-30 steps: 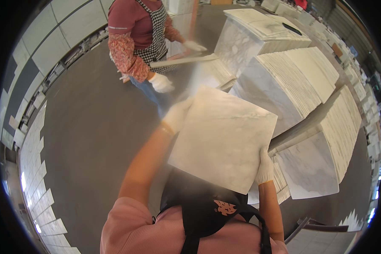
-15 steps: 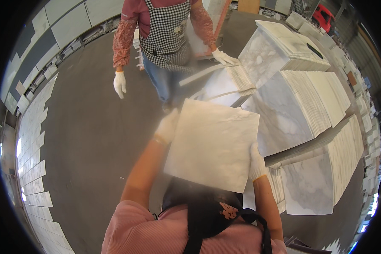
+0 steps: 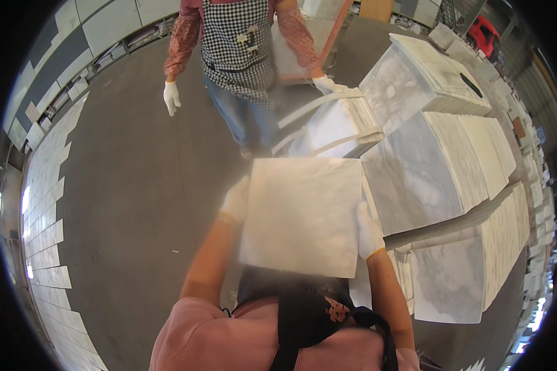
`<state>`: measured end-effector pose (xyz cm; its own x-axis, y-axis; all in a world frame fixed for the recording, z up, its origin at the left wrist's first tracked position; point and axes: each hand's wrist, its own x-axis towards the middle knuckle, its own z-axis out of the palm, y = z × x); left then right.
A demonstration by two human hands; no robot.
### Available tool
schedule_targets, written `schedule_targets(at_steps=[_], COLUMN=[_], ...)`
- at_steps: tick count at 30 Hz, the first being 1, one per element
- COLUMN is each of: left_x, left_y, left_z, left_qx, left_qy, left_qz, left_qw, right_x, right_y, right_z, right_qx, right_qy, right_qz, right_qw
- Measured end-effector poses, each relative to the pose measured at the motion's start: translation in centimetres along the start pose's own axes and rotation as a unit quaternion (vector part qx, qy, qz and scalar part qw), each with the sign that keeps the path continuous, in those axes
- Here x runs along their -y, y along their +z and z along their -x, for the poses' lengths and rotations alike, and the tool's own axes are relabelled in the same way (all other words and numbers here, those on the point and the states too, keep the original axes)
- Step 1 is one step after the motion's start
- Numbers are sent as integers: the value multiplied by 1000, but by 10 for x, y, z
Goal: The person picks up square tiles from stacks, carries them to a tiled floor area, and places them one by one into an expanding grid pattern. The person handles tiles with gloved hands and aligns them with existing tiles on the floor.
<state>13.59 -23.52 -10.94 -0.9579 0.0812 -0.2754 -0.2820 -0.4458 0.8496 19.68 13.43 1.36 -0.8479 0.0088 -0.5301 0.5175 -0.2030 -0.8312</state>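
Observation:
A square, pale marble tile [image 3: 301,217] with faint grey veins is held up in front of my waist. My left hand [image 3: 236,199], in a white glove, grips its left edge. The gloved right hand [image 3: 369,229] is closed on the opposite edge. Both sets of fingers go partly out of sight behind the slab. To the right of the tile stand tight rows of upright marble tiles [image 3: 414,173], and a shorter row [image 3: 449,281] lies nearer to me.
Across from me stands a person in a checked apron [image 3: 238,52], one gloved hand [image 3: 328,85] on a strapped tile bundle [image 3: 359,117]. More tiles line the floor at the left [image 3: 46,241]. Farther off at the right is a red vehicle [image 3: 483,37].
The tile has turned slightly and now sits squarer before me, a little to the left. Both hands have kept hold of it. The other person's free hand has risen a little in view.

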Motion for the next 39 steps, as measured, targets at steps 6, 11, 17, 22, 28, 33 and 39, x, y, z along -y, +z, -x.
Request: schedule_targets(at_steps=[6,11,17,22,28,33,39], left_x=[7,11,19,23,12,-11,-32], left_y=[-2,-11,-21,-35,-25,-9,1], left_z=[26,39,39,35,39,45,44], left_qx=[-37,-55,-138,-111,-128,-103,-69], left_qy=[-51,-83,-66,-106,-106,-103,-109], left_qz=[191,220,162,196,163,123,124], left_qw=[980,971,975,969,972,982,984], right_x=[-6,-15,-20,-16,-7,5,20], right_y=[9,7,16,21,29,35,39], right_z=[-17,-25,-32,-18,3,17,34], right_qx=[43,96,49,73,59,63,77], right_qy=[1,12,20,-50,-62,-51,-45], right_qz=[-3,-12,51,100,122,120,91], right_qw=[999,995,997,991,989,989,992])
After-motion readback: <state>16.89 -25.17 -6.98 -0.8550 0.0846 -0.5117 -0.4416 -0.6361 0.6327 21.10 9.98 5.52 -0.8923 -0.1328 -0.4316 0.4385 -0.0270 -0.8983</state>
